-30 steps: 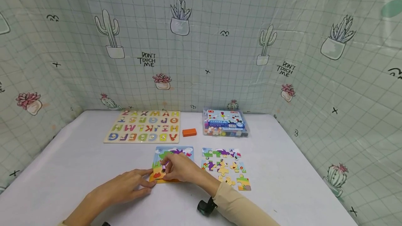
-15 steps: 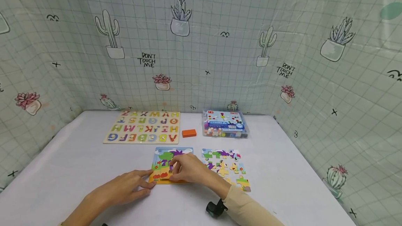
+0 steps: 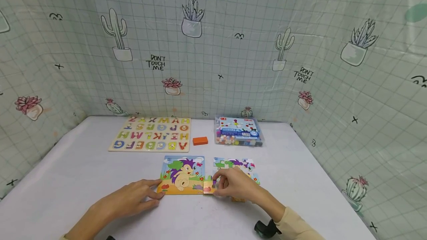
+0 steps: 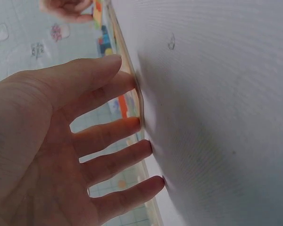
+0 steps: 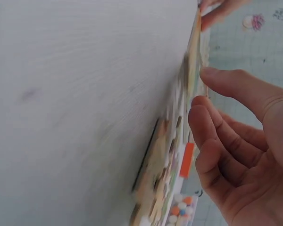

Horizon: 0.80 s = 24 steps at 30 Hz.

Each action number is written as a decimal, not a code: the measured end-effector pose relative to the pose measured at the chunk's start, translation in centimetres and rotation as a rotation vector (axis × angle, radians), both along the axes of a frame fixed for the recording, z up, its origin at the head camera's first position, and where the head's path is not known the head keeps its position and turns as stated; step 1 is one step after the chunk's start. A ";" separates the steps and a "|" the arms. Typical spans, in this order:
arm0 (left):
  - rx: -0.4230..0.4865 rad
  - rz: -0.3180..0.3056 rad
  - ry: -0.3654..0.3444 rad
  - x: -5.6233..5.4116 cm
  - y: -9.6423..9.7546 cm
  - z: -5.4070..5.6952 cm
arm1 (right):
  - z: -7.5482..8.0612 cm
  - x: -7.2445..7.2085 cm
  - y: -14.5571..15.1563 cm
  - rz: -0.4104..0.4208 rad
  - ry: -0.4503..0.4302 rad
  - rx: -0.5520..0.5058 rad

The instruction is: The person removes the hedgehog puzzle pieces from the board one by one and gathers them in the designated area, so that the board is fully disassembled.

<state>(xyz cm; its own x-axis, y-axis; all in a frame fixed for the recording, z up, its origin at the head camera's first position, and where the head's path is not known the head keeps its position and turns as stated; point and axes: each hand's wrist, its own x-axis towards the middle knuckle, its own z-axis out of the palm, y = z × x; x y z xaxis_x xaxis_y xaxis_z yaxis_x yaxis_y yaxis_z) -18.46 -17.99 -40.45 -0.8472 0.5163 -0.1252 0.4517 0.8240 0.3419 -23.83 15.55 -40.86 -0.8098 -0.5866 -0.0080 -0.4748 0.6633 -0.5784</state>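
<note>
A jigsaw tray (image 3: 186, 193) printed with a purple hedgehog lies flat in the head view. Fingers of my left hand (image 3: 138, 196) lie fairly straight against its left edge; in the left wrist view they are spread, tips at the rim. My right hand (image 3: 237, 184) pinches a jigsaw piece (image 3: 208, 187) with a red shape on it, between thumb and fingertips, at the tray's right edge. Whether the piece touches the table is unclear. Several other jigsaw pieces (image 3: 235, 163) lie to the right, partly hidden by that hand.
Behind the tray are a wooden alphabet board (image 3: 143, 150), an orange block (image 3: 200, 141) and a clear plastic box (image 3: 238, 132) of coloured beads. A patterned curtain (image 3: 213, 55) rises at the back and sides. White cloth (image 3: 186, 221) covers the table.
My right hand has carried the pinched piece rightward, from over the tray to beside its right edge, uncovering the hedgehog picture. My left hand has stayed at the tray's left edge.
</note>
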 end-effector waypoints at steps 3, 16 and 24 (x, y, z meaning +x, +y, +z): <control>0.004 0.001 0.001 0.0 0.0 0.0 | -0.2 0.3 1.2 0.012 0.005 0.009; 0.014 0.012 -0.009 -0.1 -0.1 0.0 | -0.7 0.6 2.7 0.050 0.000 0.007; 0.009 0.016 -0.011 -0.2 0.0 -0.1 | -0.9 0.4 2.7 0.046 -0.005 0.032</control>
